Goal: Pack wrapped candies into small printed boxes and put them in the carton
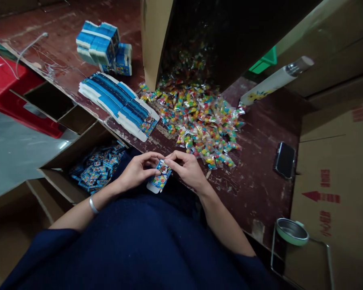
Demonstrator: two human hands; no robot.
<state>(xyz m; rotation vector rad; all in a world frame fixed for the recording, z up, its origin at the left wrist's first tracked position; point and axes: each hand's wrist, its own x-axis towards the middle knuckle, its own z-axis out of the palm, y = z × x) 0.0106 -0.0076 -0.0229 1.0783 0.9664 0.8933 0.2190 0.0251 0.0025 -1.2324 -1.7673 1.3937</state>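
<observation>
Both my hands hold one small blue printed box point(159, 179) just above my lap at the table's near edge. My left hand point(136, 171) grips its left side, fingers curled. My right hand point(186, 167) pinches the box's top end with thumb and fingertips. Just beyond my hands lies a heap of small clear packets of coloured candy point(199, 121) on the dark wooden table point(254, 185). A fanned stack of flat blue box blanks point(119, 105) lies to the left of the heap.
An open carton point(75, 151) at my left holds several finished blue boxes point(98, 167). Bundled blue blanks point(103, 48) sit farther back. A black phone point(284, 160), a white bottle point(275, 80) and a green-rimmed cup point(291, 231) are at right, with cardboard cartons point(335, 169) around. A red stool point(9, 86) stands at left.
</observation>
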